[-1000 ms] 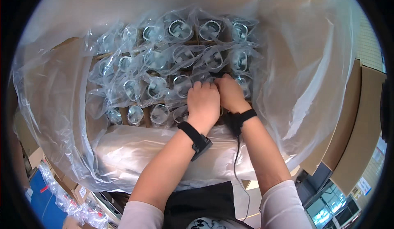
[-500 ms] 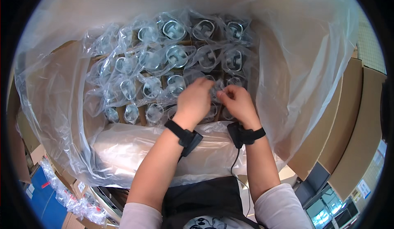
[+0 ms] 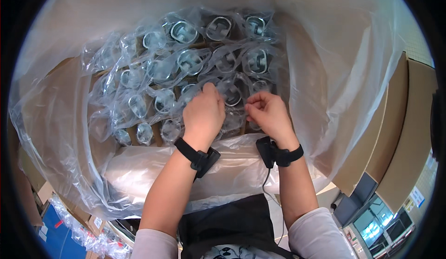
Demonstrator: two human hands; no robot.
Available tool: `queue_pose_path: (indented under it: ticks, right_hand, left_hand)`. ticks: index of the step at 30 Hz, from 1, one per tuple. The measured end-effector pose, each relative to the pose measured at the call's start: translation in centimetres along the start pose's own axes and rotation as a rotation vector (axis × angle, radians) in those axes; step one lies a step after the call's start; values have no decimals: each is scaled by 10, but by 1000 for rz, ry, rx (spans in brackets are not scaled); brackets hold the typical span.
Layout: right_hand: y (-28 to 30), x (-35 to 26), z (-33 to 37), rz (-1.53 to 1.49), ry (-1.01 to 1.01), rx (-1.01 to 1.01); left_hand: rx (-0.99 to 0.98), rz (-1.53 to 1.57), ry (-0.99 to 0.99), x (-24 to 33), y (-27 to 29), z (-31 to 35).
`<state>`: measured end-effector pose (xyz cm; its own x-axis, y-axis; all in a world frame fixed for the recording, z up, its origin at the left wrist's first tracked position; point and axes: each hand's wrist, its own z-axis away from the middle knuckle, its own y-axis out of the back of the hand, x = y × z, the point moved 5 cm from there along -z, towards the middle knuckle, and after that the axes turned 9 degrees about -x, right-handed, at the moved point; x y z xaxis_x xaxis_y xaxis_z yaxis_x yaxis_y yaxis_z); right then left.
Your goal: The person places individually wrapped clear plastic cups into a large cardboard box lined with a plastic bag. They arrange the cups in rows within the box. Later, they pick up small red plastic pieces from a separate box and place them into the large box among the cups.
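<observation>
Rows of metal cups that look like engine pistons (image 3: 184, 31), each in a clear plastic bag, stand between cardboard dividers in a plastic-lined carton. My left hand (image 3: 204, 115) is closed over the near rows, its fingertips at the crumpled film of a plastic bag (image 3: 222, 80). To the right, my right hand (image 3: 272, 115) has its thumb and fingers pinched together; whatever is between them is too small to make out. Between the hands sits one bagged piston (image 3: 232, 95), its round rim facing up. Both wrists wear black straps.
Clear plastic liner (image 3: 334, 82) drapes over the carton walls and bunches along the near edge (image 3: 223, 159). Open cardboard flaps (image 3: 395, 133) stand at the right. A cable (image 3: 267, 182) hangs from the right wrist strap. Bubble wrap (image 3: 83, 231) lies at the lower left.
My hands have drawn apart: the left one moved left and slightly nearer, while the right stayed almost in place. The bagged piston between them now shows more. The whole view shifted slightly.
</observation>
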<state>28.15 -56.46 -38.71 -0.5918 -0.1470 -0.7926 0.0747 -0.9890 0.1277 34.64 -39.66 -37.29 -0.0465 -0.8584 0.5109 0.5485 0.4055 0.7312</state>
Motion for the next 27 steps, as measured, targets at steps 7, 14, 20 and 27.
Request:
queue_pose_path:
  ticks: [7, 14, 20, 27]
  right_hand:
    - [41, 18, -22, 819, 26, 293]
    - [30, 9, -35, 1054, -32, 279]
    - [37, -11, 11, 643, 95, 316]
    - [39, -4, 42, 551, 130, 387]
  left_hand:
    - [163, 420, -128, 31, 45, 28]
    - [-355, -153, -323, 85, -78, 36]
    - [-402, 190, -131, 66, -109, 19]
    - [-112, 708, 61, 58, -105, 9]
